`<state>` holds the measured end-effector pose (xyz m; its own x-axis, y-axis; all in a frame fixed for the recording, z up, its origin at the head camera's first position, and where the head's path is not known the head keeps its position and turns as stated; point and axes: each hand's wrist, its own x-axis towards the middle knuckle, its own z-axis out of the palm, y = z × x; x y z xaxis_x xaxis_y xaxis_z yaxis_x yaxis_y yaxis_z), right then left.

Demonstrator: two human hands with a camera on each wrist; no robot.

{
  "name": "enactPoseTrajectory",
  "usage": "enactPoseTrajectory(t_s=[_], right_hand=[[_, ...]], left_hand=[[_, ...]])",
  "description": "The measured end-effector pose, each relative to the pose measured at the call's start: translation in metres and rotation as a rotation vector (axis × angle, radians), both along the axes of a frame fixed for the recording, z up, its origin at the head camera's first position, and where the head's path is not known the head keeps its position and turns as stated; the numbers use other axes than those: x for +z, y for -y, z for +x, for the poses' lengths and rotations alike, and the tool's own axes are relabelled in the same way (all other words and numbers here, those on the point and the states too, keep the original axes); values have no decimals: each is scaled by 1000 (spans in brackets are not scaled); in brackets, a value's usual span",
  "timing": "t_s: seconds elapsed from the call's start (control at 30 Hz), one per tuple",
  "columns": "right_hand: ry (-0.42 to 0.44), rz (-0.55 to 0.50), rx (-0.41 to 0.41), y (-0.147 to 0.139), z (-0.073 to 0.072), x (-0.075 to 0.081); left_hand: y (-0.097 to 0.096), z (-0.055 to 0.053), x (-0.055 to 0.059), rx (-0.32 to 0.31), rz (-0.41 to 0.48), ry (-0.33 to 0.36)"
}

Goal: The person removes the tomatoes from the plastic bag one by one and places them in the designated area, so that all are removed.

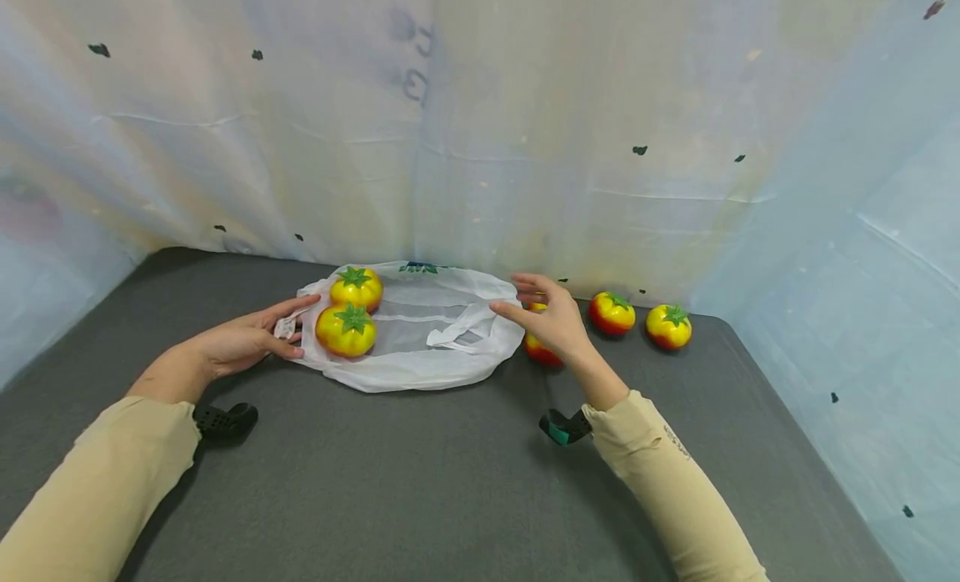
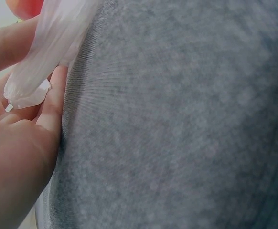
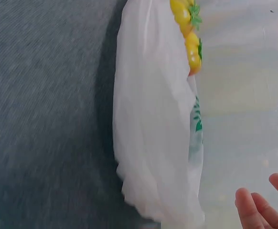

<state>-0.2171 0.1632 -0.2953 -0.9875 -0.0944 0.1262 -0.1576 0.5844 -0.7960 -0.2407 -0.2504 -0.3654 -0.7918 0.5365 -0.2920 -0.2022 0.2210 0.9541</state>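
Observation:
A white plastic bag [image 1: 420, 373] lies spread with its mouth open. Two yellow-and-red tomatoes [image 1: 347, 330] with green leafy tops sit at its left side, within the rim. My left hand [image 1: 236, 342] is at the bag's left end, fingers and thumb spread either side of its gathered handle [image 2: 31, 83], which lies across the palm. Off the bag's right end hovers my right hand [image 1: 553, 319], fingers extended and holding nothing. Behind it, partly hidden, are red-and-yellow tomatoes [image 1: 542, 351]. In the right wrist view, its fingertips [image 3: 246, 207] are apart from the bag.
Two more tomatoes, one [image 1: 612, 314] nearer the hand and one [image 1: 668, 327] farther right, stand near the back edge of the dark grey table [image 1: 420, 490]. A pale printed sheet [image 1: 525, 132] hangs close behind and along both sides.

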Motion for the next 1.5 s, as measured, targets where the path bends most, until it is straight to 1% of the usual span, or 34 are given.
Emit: enactPoseTrajectory(t_s=[0.17, 0.27, 0.47, 0.63, 0.9, 1.17, 1.5], right_hand=[[18, -67, 29, 13, -3, -2], [28, -84, 41, 21, -4, -1], [18, -103, 75, 37, -6, -4], [35, -114, 93, 49, -7, -9], [43, -148, 104, 67, -12, -15], [71, -157, 133, 87, -14, -23], [88, -190, 210, 110, -16, -31]], left_hand=[[-1, 2, 1, 12, -2, 7], [-1, 2, 2, 12, -5, 4], [0, 1, 1, 8, -5, -3], [-1, 1, 0, 7, 4, 4], [0, 0, 0, 12, -11, 3], [0, 3, 2, 18, 1, 5], [-1, 2, 2, 22, 2, -6]])
